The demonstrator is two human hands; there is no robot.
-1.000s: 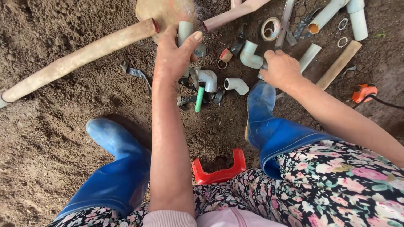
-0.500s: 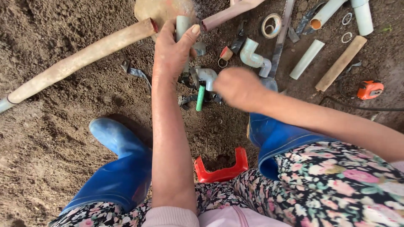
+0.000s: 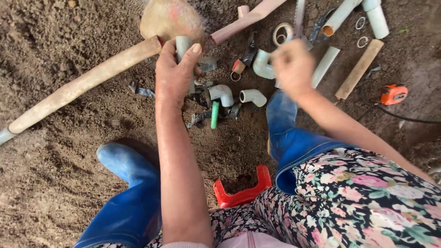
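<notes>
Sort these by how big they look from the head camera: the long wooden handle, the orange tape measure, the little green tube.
1. Long wooden handle, by far the largest.
2. Orange tape measure.
3. Little green tube, thin; close to the tape measure, so that order is unsure.

Single head cam, looks steeply down, close over hands, knees, soil (image 3: pixel 55 183).

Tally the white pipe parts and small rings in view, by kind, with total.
White elbows: 3
Straight white pipes: 4, one gripped in the left hand
Small rings: 2
Total: 9
</notes>
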